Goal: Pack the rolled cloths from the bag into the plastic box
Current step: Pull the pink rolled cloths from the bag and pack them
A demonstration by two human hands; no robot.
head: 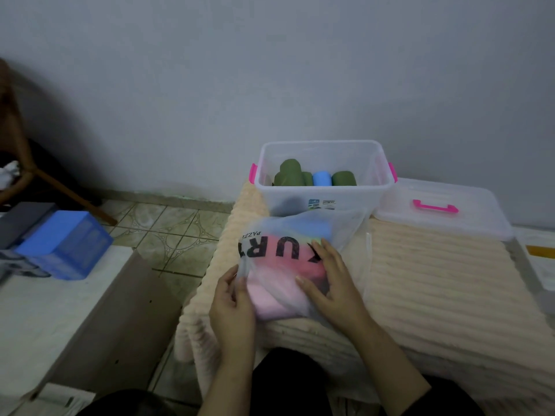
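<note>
My left hand (231,298) pinches the near edge of the bag (300,259), fingers closed on the thin plastic. My right hand (327,280) lies spread flat on top of it, gripping nothing. The bag is cloudy, printed with big black letters, and lies on the ribbed cream blanket (435,280); through it pink, red and blue cloths (276,295) show as soft blurs. Just beyond stands the clear plastic box (324,175) with pink clips, holding green rolls (289,174) and one blue roll (322,178). Its lid (444,208) lies to the right. A blue crate (66,244) sits far left.
</note>
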